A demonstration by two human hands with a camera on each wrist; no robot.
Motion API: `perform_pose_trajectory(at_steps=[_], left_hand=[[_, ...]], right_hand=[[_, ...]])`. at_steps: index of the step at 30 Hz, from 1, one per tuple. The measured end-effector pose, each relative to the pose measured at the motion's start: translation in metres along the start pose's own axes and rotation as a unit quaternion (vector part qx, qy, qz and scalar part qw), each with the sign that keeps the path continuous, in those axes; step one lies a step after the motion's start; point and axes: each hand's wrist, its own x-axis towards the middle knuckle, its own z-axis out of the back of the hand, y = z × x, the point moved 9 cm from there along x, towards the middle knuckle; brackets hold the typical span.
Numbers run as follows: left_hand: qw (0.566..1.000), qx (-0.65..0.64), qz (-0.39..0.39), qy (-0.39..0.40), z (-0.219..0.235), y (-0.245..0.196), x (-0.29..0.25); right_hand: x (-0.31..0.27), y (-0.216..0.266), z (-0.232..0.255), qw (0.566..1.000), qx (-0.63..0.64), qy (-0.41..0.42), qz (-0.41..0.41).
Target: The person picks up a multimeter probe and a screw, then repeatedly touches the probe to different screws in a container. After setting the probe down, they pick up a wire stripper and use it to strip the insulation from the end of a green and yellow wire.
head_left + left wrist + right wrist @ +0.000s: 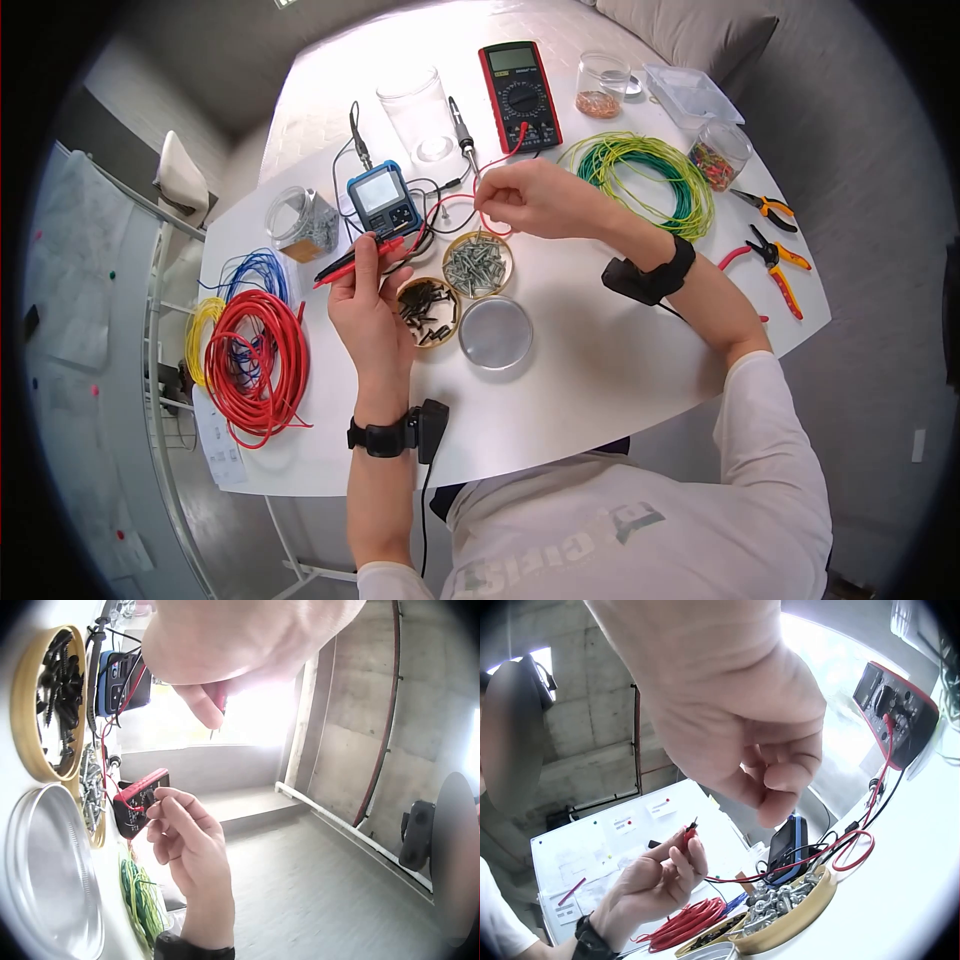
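Note:
Between thumb and fingers, my left hand (372, 315) grips a red test probe (340, 272) and a black test probe (330, 268) side by side, slanting down to the left. A thin metal tip shows beyond the fingers in the right wrist view. My right hand (535, 197) is raised over the table, thumb and fingers curled together; nothing in its grasp shows clearly. The red lead (874, 844) passes below it from the red-and-black multimeter (517, 98). Below the hands lie a dish of silver screws (477, 265), one of dark screws (428, 312) and a clear round lid (496, 333).
A blue handheld meter (384, 198), soldering iron (461, 128) and clear jar (415, 110) stand farther back. Red wire coils (258, 370) and a screw jar (302, 224) lie left. Green-yellow wire (650, 185), pliers (768, 208) and wire strippers (775, 265) lie right.

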Motion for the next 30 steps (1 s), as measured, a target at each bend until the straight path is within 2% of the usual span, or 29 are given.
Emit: perform_pose_trajectory(at_steps=[2, 4, 6, 7, 8, 10, 11, 12, 14, 16, 18, 20, 22, 24, 26, 28, 30], left_hand=[[1.000, -0.003, -0.005, -0.003, 0.004, -0.013, -0.004], [0.999, 0.031, -0.002, 0.032, 0.007, -0.028, -0.013], [0.998, 0.037, -0.007, 0.043, 0.023, -0.041, -0.018], [0.995, 0.073, 0.017, 0.066, 0.031, -0.042, -0.021], [0.989, 0.109, 0.042, 0.087, 0.038, -0.041, -0.025], [0.986, 0.141, 0.053, 0.074, 0.060, -0.048, -0.033], [0.978, 0.154, 0.105, 0.098, 0.069, -0.041, -0.039], [0.966, 0.164, 0.157, 0.119, 0.078, -0.032, -0.047], [0.964, 0.172, 0.169, 0.113, 0.094, -0.030, -0.054], [0.920, 0.274, 0.233, 0.159, 0.103, -0.017, -0.062], [0.911, 0.288, 0.244, 0.167, 0.107, -0.013, -0.062], [0.883, 0.309, 0.287, 0.206, 0.103, -0.004, -0.067], [0.880, 0.328, 0.279, 0.201, 0.102, -0.002, -0.061], [0.877, 0.346, 0.273, 0.193, 0.105, -0.001, -0.055], [0.853, 0.397, 0.279, 0.193, 0.108, 0.001, -0.048], [0.851, 0.403, 0.282, 0.184, 0.109, 0.002, -0.044], [0.841, 0.423, 0.282, 0.185, 0.109, 0.005, -0.040]], right_hand=[[0.013, -0.002, 0.007, 0.993, -0.111, -0.030, 0.038], [0.035, -0.014, -0.001, 0.990, -0.115, -0.027, 0.071], [0.057, -0.014, -0.020, 0.978, -0.184, 0.037, 0.093], [0.066, -0.017, -0.035, 0.967, -0.214, 0.088, 0.105], [0.072, -0.020, -0.040, 0.966, -0.213, 0.090, 0.114], [0.078, -0.024, -0.061, 0.941, -0.286, 0.146, 0.111], [0.078, -0.024, -0.066, 0.930, -0.310, 0.167, 0.106], [0.078, -0.020, -0.071, 0.927, -0.309, 0.175, 0.119], [0.076, -0.022, -0.073, 0.917, -0.335, 0.188, 0.108], [0.075, -0.024, -0.072, 0.921, -0.324, 0.185, 0.114], [0.078, -0.031, -0.067, 0.944, -0.253, 0.192, 0.084], [0.077, -0.032, -0.068, 0.939, -0.257, 0.198, 0.113], [0.078, -0.033, -0.066, 0.932, -0.287, 0.180, 0.129], [0.080, -0.038, -0.069, 0.929, -0.288, 0.201, 0.115], [0.082, -0.034, -0.066, 0.930, -0.294, 0.180, 0.127], [0.081, -0.035, -0.063, 0.927, -0.301, 0.188, 0.119], [0.080, -0.025, -0.048, 0.940, -0.287, 0.127, 0.136]])
